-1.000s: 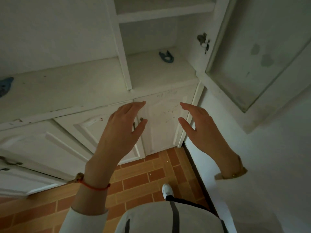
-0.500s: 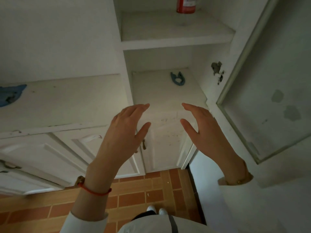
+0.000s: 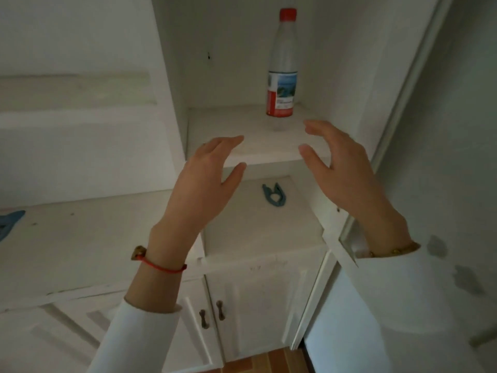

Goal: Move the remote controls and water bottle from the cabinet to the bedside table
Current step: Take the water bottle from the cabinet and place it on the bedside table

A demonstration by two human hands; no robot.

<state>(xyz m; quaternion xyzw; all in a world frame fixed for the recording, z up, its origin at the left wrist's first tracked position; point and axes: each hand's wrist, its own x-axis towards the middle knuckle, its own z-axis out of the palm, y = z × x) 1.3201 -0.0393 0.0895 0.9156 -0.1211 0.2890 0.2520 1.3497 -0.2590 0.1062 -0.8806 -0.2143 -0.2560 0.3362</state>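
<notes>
Left hand (image 3: 204, 181), centre frame: fingers spread, nothing held, level with front edge of shelf (image 3: 242, 130). Water bottle (image 3: 281, 76), upper centre-right: stood upright, set back on shelf, red cap on. Right hand (image 3: 341, 170), right of centre: likewise spread and bare, fingertips just below and right of bottle base, not touching. Best grasp judged: wrap labelled middle, lift straight, keep upright. No remotes in view.

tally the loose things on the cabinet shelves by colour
clear plastic water bottle with red cap: 1
blue clip on the lower shelf: 1
blue thing at the left edge, cut off: 1
remote controls: 0 in view
total: 3
</notes>
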